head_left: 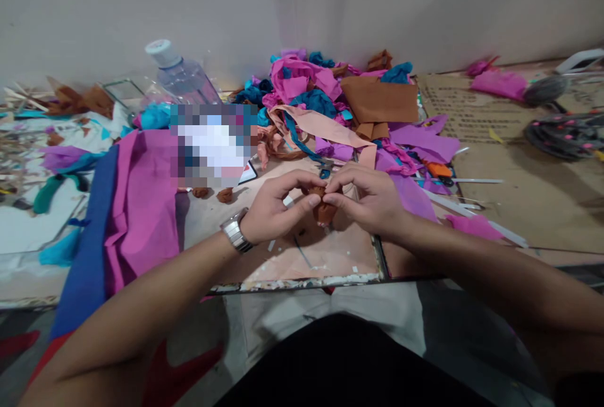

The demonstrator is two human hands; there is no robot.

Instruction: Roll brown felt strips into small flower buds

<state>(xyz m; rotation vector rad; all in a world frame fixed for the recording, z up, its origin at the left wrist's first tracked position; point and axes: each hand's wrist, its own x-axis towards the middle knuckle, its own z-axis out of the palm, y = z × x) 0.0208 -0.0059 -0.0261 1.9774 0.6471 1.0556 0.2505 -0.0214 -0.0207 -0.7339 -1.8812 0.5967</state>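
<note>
Between my two hands is a small crumpled piece of brown crepe-like material [324, 213], held a little above the worktable [283, 256]. My left hand [283, 202], with a metal watch [236, 231] on its wrist, pinches it from the left. From the right, the thumb and fingers of my right hand [365, 199] close on the same piece. The fingers hide its upper part. Two small brown balls [225, 194] of like material lie left of my left hand, beside a pixelated patch.
A heap of pink, blue and brown strips [311, 86] lies behind my hands. A clear bottle [186, 77] with a white cap stands at back left. Folded pink sheets [146, 199] drape over the left side; printed cardboard [472, 124] lies right. Green-handled pliers or scissors [54, 190] rest far left.
</note>
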